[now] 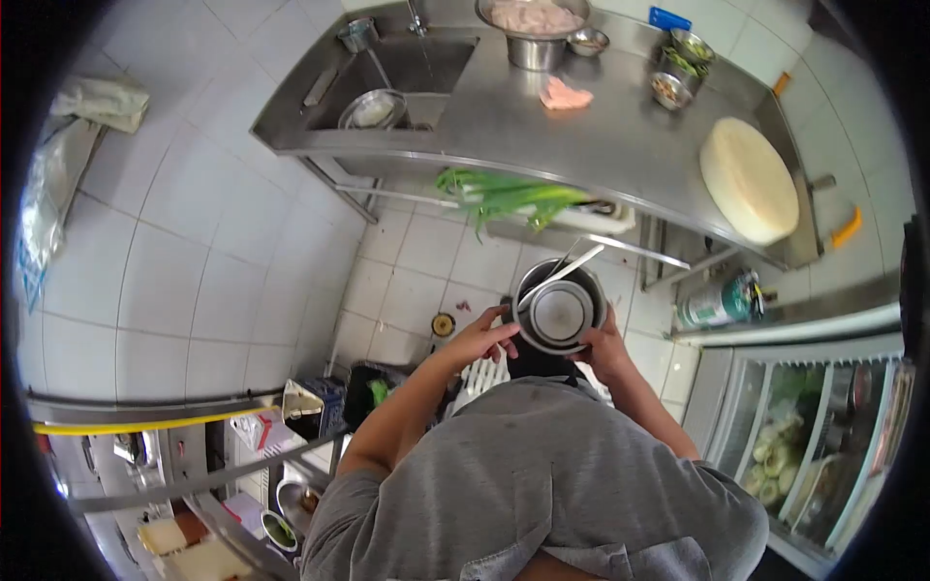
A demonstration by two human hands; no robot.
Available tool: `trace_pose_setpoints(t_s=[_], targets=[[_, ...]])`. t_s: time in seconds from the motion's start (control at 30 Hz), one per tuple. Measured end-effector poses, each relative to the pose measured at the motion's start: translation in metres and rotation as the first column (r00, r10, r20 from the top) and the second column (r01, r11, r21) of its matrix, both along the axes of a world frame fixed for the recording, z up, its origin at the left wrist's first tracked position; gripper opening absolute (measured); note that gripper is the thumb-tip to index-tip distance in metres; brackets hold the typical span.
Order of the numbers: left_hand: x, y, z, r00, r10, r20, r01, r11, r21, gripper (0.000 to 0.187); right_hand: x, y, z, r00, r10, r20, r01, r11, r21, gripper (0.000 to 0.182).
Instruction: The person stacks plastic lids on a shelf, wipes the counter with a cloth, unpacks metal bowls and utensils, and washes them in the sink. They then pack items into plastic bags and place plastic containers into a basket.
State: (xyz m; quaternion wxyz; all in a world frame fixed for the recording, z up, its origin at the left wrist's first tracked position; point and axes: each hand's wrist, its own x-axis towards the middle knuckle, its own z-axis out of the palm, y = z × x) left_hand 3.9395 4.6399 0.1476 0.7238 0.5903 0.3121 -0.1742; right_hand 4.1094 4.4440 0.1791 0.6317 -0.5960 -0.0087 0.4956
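In front of my body, a round metal pot (524, 281) is held between both hands. My left hand (487, 338) is at its left side, the fingers partly hidden at the edge. On the opposite side, my right hand (604, 345) grips the rim with the thumb on top. Nested inside the pot is a smaller metal bowl (562, 313). A pale-handled utensil (578, 264) leans out over the far rim, with a thin dark one beside it.
Ahead stands a steel counter (620, 145) with a sink (426, 73), a piece of raw meat (565, 94) and a thick round chopping board (748, 181). Green leafy stalks (513, 197) stick out below. A glass-door fridge (809, 445) is at the right, a metal rail (223, 494) at the left.
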Motion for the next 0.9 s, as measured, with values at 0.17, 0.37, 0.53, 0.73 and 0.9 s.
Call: trace_pose_setpoints(t_s=[0.17,0.37,0.53,0.73,0.9], targets=[[0.056,0.099,0.022,0.981,0.186,0.053,-0.193,0.948,0.251,0.070,0.056,0.139,0.002,0.985,0.170,-0.014,-0.168,0.980,0.111,0.083],[0.095,0.240,0.060,0.944,0.256,0.210,-0.326,0.825,0.461,0.057,0.115,0.297,0.033,0.965,0.260,-0.028,-0.253,0.956,0.150,0.087],[0.122,0.383,0.110,0.922,0.198,0.333,-0.331,0.850,0.410,0.054,0.173,0.415,0.044,0.955,0.275,-0.113,-0.238,0.935,0.263,0.081],[0.204,0.614,0.078,0.812,0.130,0.569,-0.542,0.530,0.652,0.026,0.210,0.549,0.039,0.992,0.080,-0.095,-0.062,0.981,0.184,0.071],[0.340,0.804,0.016,0.724,0.191,0.662,-0.660,0.468,0.587,0.027,0.240,0.671,0.022,0.986,-0.127,-0.105,0.137,0.987,0.087,0.070]])
